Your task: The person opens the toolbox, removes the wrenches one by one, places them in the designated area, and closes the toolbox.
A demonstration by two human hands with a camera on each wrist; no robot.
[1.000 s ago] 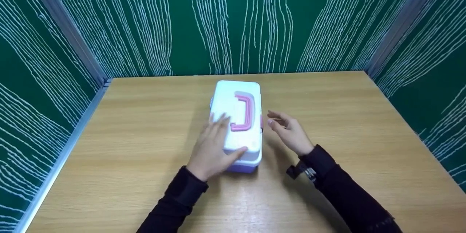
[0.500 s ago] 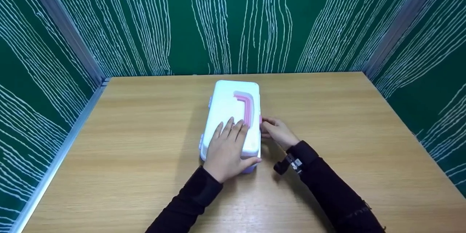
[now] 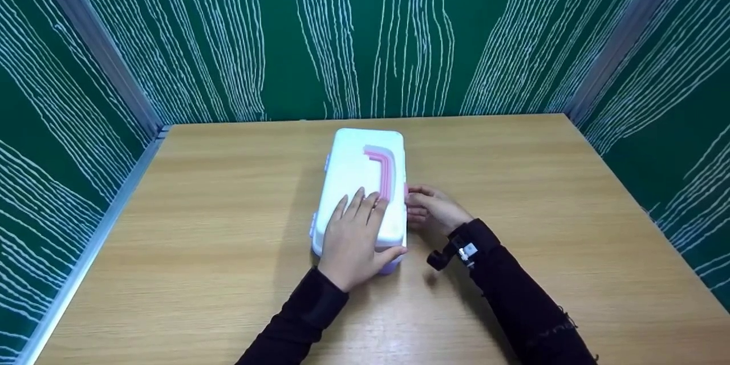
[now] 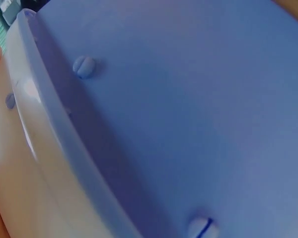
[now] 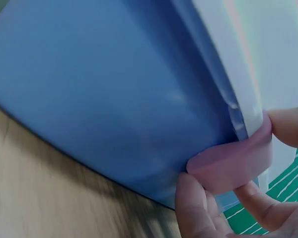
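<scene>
A storage box with a white lid (image 3: 365, 140) and a blue-purple body (image 5: 114, 99) sits lengthwise on the table. Set into the lid is a pink handle (image 3: 383, 174), its near end covered by my left hand (image 3: 352, 245). That hand lies flat on the near part of the lid, fingers extended and thumb across the front edge. At the box's right side my right hand (image 3: 436, 210) pinches the pink latch (image 5: 233, 161), thumb at its upper end and fingers at its lower end. The lid is down on the body.
Light wood table (image 3: 199, 228) surrounds the box. Green panels with white wavy lines (image 3: 285, 40) rise behind it and on both sides, joined by grey posts (image 3: 94, 40). Hinges (image 3: 313, 224) show along the box's left side.
My left hand has slid rightward over the lid onto the handle's near end. My right hand has moved left from beside the box and taken hold of the latch.
</scene>
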